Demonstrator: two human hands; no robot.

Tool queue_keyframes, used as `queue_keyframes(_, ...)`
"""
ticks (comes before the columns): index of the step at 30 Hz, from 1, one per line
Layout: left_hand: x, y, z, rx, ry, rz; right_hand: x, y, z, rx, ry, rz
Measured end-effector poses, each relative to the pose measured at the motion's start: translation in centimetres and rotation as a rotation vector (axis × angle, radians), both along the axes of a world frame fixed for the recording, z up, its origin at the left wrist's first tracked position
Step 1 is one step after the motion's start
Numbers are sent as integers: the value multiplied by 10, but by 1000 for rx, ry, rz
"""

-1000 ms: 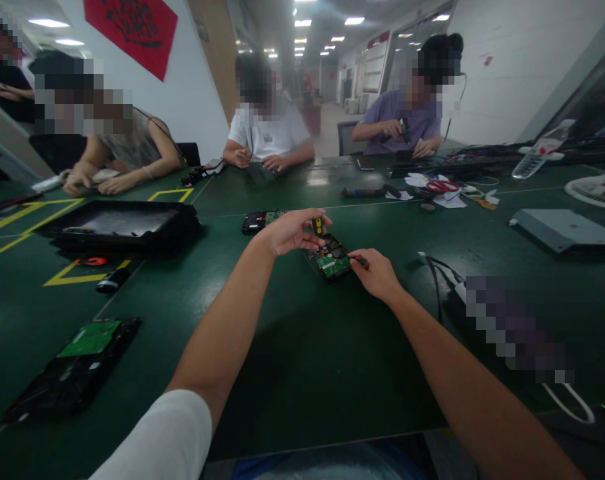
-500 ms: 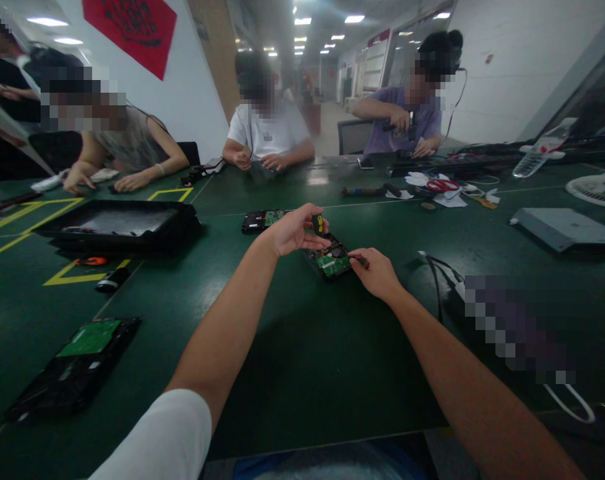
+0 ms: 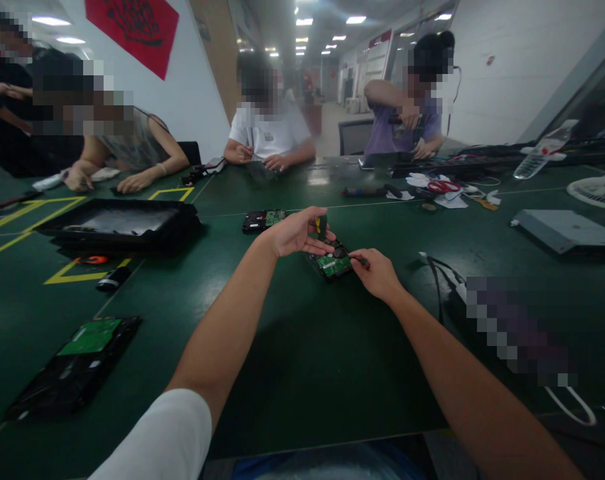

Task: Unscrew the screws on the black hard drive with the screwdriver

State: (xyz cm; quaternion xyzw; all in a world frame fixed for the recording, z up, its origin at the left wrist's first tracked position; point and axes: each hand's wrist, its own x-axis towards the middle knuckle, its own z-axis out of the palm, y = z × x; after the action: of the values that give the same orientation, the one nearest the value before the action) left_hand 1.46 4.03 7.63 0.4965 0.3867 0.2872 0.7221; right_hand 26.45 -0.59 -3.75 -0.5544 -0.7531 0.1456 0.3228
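Observation:
Over a black hard drive with a green circuit board [image 3: 333,266], my left hand [image 3: 300,233] is closed round the black-and-yellow handle of a screwdriver [image 3: 322,227]. The handle stands roughly upright; its tip is hidden behind my fingers. My right hand [image 3: 375,270] pinches the drive's right edge between thumb and fingers. Just beyond my left wrist lies a second hard drive [image 3: 255,221]. A third, larger-looking hard drive [image 3: 67,373] lies at the near left.
A black tray [image 3: 182,223] stands at the left, with a dark cylinder [image 3: 113,279] before it. On the right are a cable [image 3: 438,287], a grey metal box [image 3: 565,230] and red-handled scissors [image 3: 443,187]. A bottle [image 3: 542,153] stands farther back. Several people sit across the table.
The screwdriver handle has turned and shifted slightly in my left hand, and my left fingers have moved a little right. My right hand stays at the drive's edge.

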Motion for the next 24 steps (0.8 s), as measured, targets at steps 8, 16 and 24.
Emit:
queue_keyframes(8,-2,-2,4,113,97,2,1,1,0,-10,-14,-2)
queue_keyframes(16,-2,0,2,149,168,57,0,1,2,-15,-28,-11)
queue_keyframes(24,-1,0,3,159,165,34,-1,0,3,1,-16,-3)
